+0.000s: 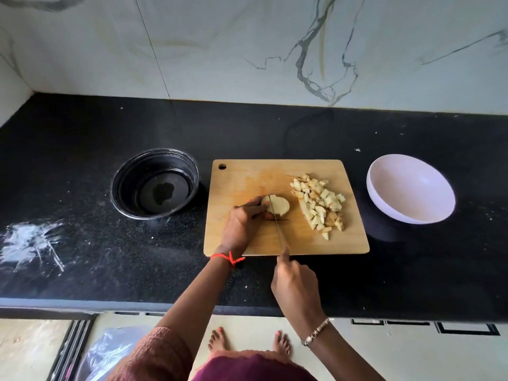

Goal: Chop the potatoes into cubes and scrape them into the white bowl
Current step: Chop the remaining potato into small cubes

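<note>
Dicing potato on the board

The left hand (242,224) pinches the pale round scored potato piece (278,206) on the rectangular wooden chopping board (247,177); the right hand (295,284), nearer, grips the slim steel knife (278,228), its blade running near-to-far across the potato.

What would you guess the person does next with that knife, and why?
Probably press the knife down through the potato piece. The blade lies across it, the left hand steadies it, the right hand grips the handle, and it is not yet fully cubed.
</note>
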